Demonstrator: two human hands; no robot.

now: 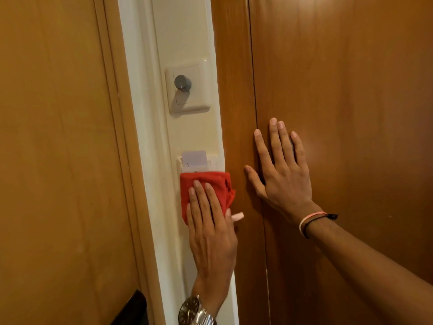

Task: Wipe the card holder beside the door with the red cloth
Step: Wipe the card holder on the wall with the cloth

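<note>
The cream card holder (214, 161) is fixed to the white wall strip between two wooden panels, with a white key card (194, 160) standing in its slot. A red cloth (206, 184) covers the holder's lower part. My left hand (210, 228), with a metal watch on its wrist, presses flat on the cloth with fingers pointing up. My right hand (282, 170) rests flat with spread fingers on the wooden door (351, 90) to the right, holding nothing.
Above the card holder is a cream switch plate with a grey round knob (182, 83). A wooden panel (58, 137) fills the left side, with a dark fitting (133, 308) at its bottom edge. The door frame's seam (255, 102) runs vertically beside my right hand.
</note>
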